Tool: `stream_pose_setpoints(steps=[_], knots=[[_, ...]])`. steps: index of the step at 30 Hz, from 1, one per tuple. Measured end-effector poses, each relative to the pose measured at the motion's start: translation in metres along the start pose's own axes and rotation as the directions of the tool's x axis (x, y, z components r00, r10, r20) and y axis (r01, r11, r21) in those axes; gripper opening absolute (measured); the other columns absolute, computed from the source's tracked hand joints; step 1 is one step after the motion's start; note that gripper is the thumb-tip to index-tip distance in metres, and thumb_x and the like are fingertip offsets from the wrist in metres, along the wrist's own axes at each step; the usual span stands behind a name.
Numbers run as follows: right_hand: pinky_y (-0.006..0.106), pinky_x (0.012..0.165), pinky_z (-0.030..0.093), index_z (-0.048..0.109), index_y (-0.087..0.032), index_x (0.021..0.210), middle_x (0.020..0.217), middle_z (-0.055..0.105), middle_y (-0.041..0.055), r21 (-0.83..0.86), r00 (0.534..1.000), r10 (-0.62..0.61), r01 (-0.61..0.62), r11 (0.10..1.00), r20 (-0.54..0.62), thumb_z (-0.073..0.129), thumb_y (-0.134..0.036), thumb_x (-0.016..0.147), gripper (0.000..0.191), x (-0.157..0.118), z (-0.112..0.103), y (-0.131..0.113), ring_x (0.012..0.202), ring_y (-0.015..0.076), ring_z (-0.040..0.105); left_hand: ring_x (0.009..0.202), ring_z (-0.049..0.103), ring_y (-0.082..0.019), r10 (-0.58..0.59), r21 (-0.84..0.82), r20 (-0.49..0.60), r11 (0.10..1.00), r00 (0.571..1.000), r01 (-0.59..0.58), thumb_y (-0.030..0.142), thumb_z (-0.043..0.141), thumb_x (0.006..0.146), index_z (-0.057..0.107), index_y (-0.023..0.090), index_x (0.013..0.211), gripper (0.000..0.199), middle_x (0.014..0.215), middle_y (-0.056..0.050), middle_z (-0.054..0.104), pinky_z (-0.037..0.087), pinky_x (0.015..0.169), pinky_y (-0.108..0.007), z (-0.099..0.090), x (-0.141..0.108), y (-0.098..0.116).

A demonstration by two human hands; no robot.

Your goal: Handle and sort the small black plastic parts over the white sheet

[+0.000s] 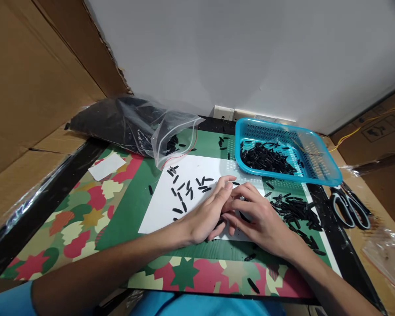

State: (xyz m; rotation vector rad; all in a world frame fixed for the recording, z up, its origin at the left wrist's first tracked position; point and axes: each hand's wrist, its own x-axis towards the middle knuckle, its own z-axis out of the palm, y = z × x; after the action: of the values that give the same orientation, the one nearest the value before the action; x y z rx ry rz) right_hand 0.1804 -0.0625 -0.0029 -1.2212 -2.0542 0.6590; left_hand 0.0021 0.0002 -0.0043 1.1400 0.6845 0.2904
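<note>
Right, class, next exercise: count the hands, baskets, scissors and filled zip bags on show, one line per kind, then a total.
Hands: 2 (left hand, right hand)
Blue basket: 1
Pair of scissors: 1
Filled zip bag: 1
Total: 5

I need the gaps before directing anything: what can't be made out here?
All in the head view:
What lies between the left hand and right hand: covered by fingers.
Blades of the scissors: hidden by the blue basket.
Deep contents of the zip bag: obscured by dark, creased plastic.
Small clear bag: cut off by the right edge.
</note>
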Motion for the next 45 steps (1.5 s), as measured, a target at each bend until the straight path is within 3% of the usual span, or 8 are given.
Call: stream_pose_setpoints(steps=[8, 13, 17, 21, 30, 35, 39, 45], knots=[[0.047, 0.107, 0.046, 0.074, -0.024, 0.09, 0.116, 0.07, 0.0069, 0.191, 0.98, 0.197, -0.197, 0.962, 0.019, 0.067, -0.026, 0.105, 0.016, 0.001, -0.004, -0.004, 0.121, 0.0269, 0.063, 0.03, 0.036, -0.007, 0.05, 0.05, 0.122, 0.997, 0.991, -0.057, 0.072, 0.023, 0.107, 0.045, 0.022, 0.141, 0.064, 0.061, 0.005, 0.059, 0.023, 0.032, -0.016, -0.002, 0.001, 0.003], [0.036, 0.095, 0.051, 0.072, -0.024, 0.099, 0.11, 0.064, 0.0063, 0.279, 0.962, 0.226, -0.177, 0.944, -0.155, 0.065, -0.027, 0.105, 0.01, -0.002, -0.013, 0.003, 0.106, 0.0217, 0.063, 0.031, 0.033, -0.007, 0.01, 0.002, 0.046, 1.0, 0.999, -0.01, 0.069, 0.033, 0.107, 0.042, 0.028, 0.132, 0.049, 0.058, 0.01, 0.053, 0.023, 0.032, -0.012, -0.002, 0.001, 0.004], [0.033, 0.082, 0.049, 0.072, -0.023, 0.095, 0.103, 0.063, 0.0051, 0.311, 0.931, 0.292, -0.217, 0.925, -0.219, 0.068, -0.032, 0.104, 0.013, -0.003, -0.016, 0.007, 0.094, 0.0202, 0.059, 0.032, 0.029, -0.004, 0.037, -0.01, 0.055, 0.999, 0.998, -0.036, 0.064, 0.042, 0.108, 0.046, 0.026, 0.105, 0.038, 0.057, 0.013, 0.043, 0.024, 0.032, -0.011, -0.002, 0.0, 0.004], [0.032, 0.077, 0.048, 0.072, -0.023, 0.093, 0.102, 0.062, 0.0048, 0.346, 0.915, 0.323, -0.229, 0.91, -0.244, 0.068, -0.032, 0.104, 0.015, -0.003, -0.015, 0.007, 0.093, 0.0193, 0.058, 0.032, 0.025, -0.003, 0.073, -0.065, 0.062, 0.996, 0.995, -0.069, 0.061, 0.046, 0.108, 0.043, 0.023, 0.09, 0.042, 0.057, 0.013, 0.038, 0.024, 0.031, -0.012, -0.001, 0.001, 0.002], [0.028, 0.07, 0.047, 0.072, -0.022, 0.093, 0.103, 0.059, 0.0038, 0.43, 0.899, 0.358, -0.227, 0.874, -0.251, 0.069, -0.033, 0.104, 0.016, -0.003, -0.012, 0.008, 0.089, 0.0159, 0.057, 0.03, 0.029, -0.002, 0.115, -0.101, 0.057, 0.989, 0.992, -0.109, 0.057, 0.046, 0.109, 0.046, 0.021, 0.089, 0.041, 0.056, 0.012, 0.037, 0.022, 0.031, -0.011, -0.002, 0.002, 0.001], [0.028, 0.072, 0.05, 0.069, -0.022, 0.094, 0.097, 0.063, 0.0031, 0.426, 0.905, 0.324, -0.187, 0.885, -0.276, 0.065, -0.029, 0.106, 0.014, -0.004, -0.014, 0.005, 0.086, 0.0158, 0.06, 0.03, 0.028, -0.002, 0.119, -0.116, 0.024, 0.986, 0.993, -0.115, 0.056, 0.047, 0.109, 0.046, 0.021, 0.087, 0.041, 0.056, 0.013, 0.038, 0.022, 0.031, -0.011, -0.001, 0.002, 0.001], [0.027, 0.071, 0.052, 0.07, -0.023, 0.105, 0.098, 0.07, 0.0016, 0.23, 0.917, 0.212, -0.138, 0.963, -0.336, 0.067, -0.022, 0.103, 0.004, -0.007, -0.013, 0.003, 0.081, 0.014, 0.064, 0.031, 0.029, -0.002, 0.124, -0.132, 0.007, 0.984, 0.992, -0.122, 0.055, 0.047, 0.11, 0.046, 0.021, 0.089, 0.04, 0.055, 0.013, 0.038, 0.022, 0.032, -0.01, -0.001, 0.001, 0.002], [0.024, 0.073, 0.055, 0.073, -0.023, 0.105, 0.096, 0.077, -0.001, 0.095, 0.929, 0.12, -0.092, 0.991, -0.351, 0.069, -0.016, 0.101, 0.01, -0.008, -0.012, 0.004, 0.078, 0.0115, 0.068, 0.031, 0.029, -0.002, 0.13, -0.121, 0.018, 0.985, 0.991, -0.127, 0.055, 0.046, 0.11, 0.046, 0.021, 0.088, 0.041, 0.055, 0.013, 0.037, 0.023, 0.032, -0.01, -0.001, 0.001, 0.002]])
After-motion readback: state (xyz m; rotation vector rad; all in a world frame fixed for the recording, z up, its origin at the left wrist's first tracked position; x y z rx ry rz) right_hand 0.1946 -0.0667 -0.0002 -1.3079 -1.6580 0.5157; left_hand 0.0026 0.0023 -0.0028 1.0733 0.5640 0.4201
